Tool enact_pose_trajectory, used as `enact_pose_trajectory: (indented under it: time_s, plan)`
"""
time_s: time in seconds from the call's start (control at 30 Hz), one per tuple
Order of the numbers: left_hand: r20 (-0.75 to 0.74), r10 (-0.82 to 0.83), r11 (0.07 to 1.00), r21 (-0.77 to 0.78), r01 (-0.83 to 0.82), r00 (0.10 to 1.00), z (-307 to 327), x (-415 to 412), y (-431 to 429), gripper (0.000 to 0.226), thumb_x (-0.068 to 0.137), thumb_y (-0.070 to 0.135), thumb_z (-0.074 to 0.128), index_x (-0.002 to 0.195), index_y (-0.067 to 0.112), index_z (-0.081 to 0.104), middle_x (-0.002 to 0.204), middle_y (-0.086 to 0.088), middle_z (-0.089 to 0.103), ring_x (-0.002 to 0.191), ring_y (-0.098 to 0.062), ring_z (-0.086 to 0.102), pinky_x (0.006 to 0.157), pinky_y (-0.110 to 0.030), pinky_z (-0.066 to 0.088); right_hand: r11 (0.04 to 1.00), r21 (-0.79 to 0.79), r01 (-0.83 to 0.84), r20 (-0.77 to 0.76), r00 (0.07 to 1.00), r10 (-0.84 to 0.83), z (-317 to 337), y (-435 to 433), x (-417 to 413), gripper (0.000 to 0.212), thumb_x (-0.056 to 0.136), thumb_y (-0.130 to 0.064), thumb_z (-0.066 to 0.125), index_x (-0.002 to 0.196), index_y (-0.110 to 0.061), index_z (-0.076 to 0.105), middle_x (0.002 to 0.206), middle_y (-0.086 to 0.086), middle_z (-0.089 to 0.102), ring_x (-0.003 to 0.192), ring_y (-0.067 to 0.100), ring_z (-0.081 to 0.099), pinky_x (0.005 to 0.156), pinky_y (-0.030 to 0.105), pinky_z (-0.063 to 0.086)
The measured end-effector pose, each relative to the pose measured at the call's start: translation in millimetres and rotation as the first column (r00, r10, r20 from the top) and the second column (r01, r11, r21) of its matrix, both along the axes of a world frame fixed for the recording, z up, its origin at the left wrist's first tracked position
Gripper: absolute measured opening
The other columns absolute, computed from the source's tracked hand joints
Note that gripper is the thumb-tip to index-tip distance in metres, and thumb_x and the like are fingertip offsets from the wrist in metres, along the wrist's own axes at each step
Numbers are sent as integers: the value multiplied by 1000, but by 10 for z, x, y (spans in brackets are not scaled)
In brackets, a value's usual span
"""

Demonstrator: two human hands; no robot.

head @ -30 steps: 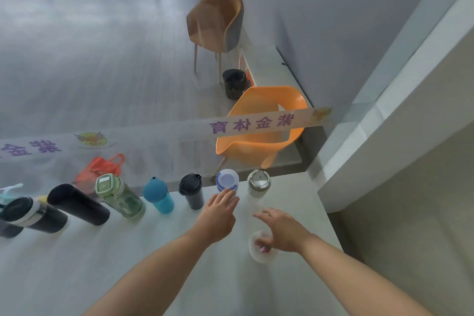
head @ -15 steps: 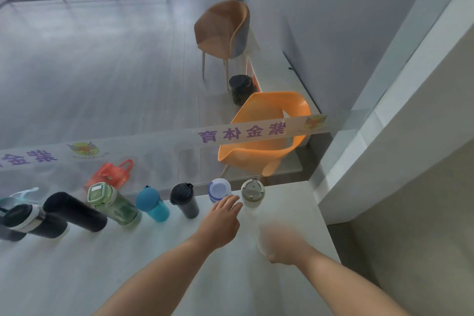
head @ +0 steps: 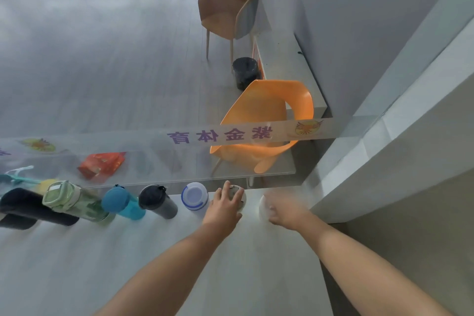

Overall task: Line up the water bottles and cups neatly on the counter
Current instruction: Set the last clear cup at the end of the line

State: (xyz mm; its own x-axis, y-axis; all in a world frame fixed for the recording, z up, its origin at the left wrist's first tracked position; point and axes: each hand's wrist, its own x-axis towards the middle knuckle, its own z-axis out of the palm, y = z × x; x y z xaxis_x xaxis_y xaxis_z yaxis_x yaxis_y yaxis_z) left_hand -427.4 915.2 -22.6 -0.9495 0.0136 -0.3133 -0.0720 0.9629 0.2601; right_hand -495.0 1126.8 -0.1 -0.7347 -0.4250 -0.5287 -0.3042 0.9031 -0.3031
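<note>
White round cup (head: 265,206), blurred, carried from mid-counter to the row's right end at one o'clock; right hand (head: 284,210) seemingly closed around it. Left hand (head: 224,206) shifted onto grey-lidded pale tumbler (head: 237,191), fingers draped, steadying. Nearly lined up.

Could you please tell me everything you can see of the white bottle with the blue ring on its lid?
The white bottle stands upright in the row at the counter's far edge, by the glass. Its round, translucent-looking lid has a blue ring around it; the body below looks white and is mostly hidden from this high angle. The black cup stands apart on one side; the left hand, on the neighbouring silver-lidded cup, is beside it, not clearly touching.
</note>
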Motion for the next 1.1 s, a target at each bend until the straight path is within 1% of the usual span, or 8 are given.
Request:
enact_pose_trajectory:
  time_s: [0.07,0.2,0.3,0.43,0.63,0.77,1.0,1.1]
  plan:
    - [21,34,999,13,-34,999,-32,-65,35,70,91,33,61,148,32,21,161,-15,3,138,-40,22,105,-49,40,1000,-3,-15,-4,1000,15,-16,-5,-73,61,85,-29,66,140,-31,41,130,2,48,116,26,52,97,39,49]
    - [50,99,992,67,-103,994,-28,-135,65,70,90,30,62,148,34,25,155,-14,17,131,-38,30,100,-46,43,999,-1,-34,-19,999,34,-49,-5,-160,62,85,-31,67,141,-30,41,132,4,46,117,27,51,99,40,49]
    - [51,99,991,81,-103,994,-12,-156,53,70,88,32,64,148,34,27,151,-12,22,128,-37,32,97,-45,46,999,-4,-35,-21,999,35,-52,-24,-186,63,84,-33,69,141,-32,40,131,5,46,117,28,51,98,39,49]
    - [41,69,994,76,-72,997,13,-163,55,68,89,31,65,147,34,29,150,-11,22,128,-36,33,95,-45,48,1000,-6,-30,-22,999,30,-50,-56,-209,61,83,-35,70,138,-33,41,125,4,48,116,28,51,95,38,50]
    - [42,42,997,63,-44,998,39,-165,43,68,90,31,63,147,35,27,152,-9,20,130,-34,30,91,-44,50,1000,10,-11,-19,1000,12,-49,-95,-244,63,84,-35,69,140,-33,40,129,5,47,116,29,51,96,39,50]
    - [36,33,998,44,-35,999,34,-163,46,70,89,32,64,147,35,25,153,-10,20,131,-36,31,94,-45,48,1000,26,-5,-19,1000,6,-61,-115,-261,62,85,-33,69,140,-32,40,130,6,47,116,29,51,97,39,50]
    - [39,45,998,32,-46,998,23,-156,67,71,89,32,64,147,35,24,153,-9,18,130,-35,31,91,-44,48,999,40,0,-33,999,1,-81,-78,-246,60,86,-32,67,139,-31,40,130,6,46,117,29,51,98,40,50]
    - [46,48,998,33,-50,998,40,-160,80,70,89,32,64,146,35,23,155,-10,17,132,-35,29,94,-44,47,999,40,4,-27,1000,-2,-70,-52,-251,61,86,-34,69,139,-32,40,131,6,47,117,28,52,99,40,50]
